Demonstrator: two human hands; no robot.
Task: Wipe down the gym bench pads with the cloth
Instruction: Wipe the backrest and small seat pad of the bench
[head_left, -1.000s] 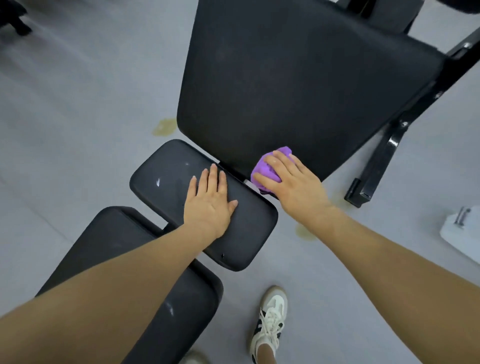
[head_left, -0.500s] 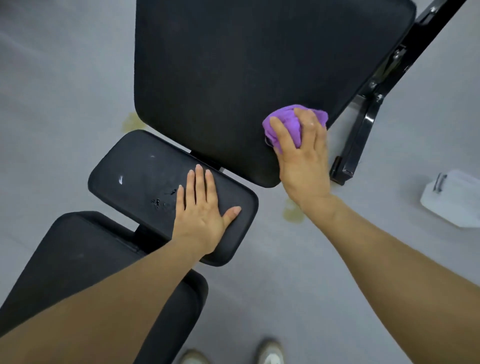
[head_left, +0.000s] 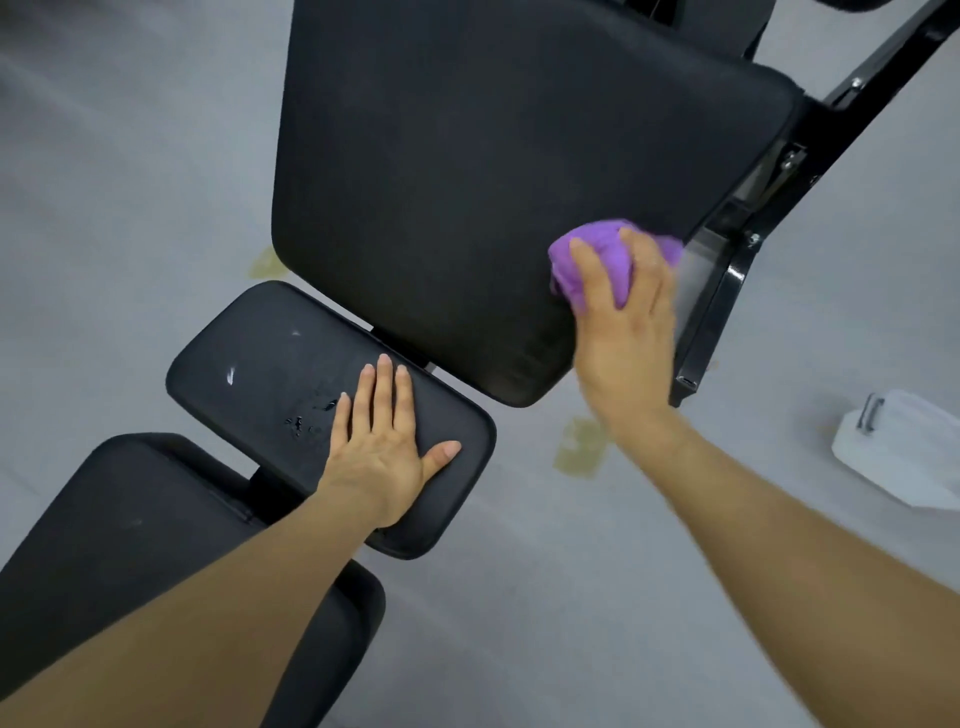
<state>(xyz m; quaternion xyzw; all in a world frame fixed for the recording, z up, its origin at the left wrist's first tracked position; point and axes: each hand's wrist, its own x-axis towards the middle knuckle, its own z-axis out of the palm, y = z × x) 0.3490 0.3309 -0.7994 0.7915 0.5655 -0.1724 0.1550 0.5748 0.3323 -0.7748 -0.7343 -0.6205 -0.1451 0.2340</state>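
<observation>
A large black back pad (head_left: 467, 176) fills the upper middle of the head view. My right hand (head_left: 623, 332) grips a bunched purple cloth (head_left: 597, 254) and presses it on this pad's lower right corner. Below it lies a smaller black pad (head_left: 270, 374) with white scuffs and a few wet spots. My left hand (head_left: 384, 447) rests flat on that small pad, fingers straight and thumb spread. A third black pad (head_left: 119, 525) sits at the lower left, partly hidden under my left forearm.
The bench's black metal frame (head_left: 727, 291) runs along the right side of the back pad. A white plastic container (head_left: 904, 447) with a metal clip stands on the grey floor (head_left: 130, 182) at the right. Yellowish stains mark the floor near the pads.
My right hand has carried the cloth from the back pad's bottom edge up to its lower right corner. The left hand has stayed flat on the small pad.
</observation>
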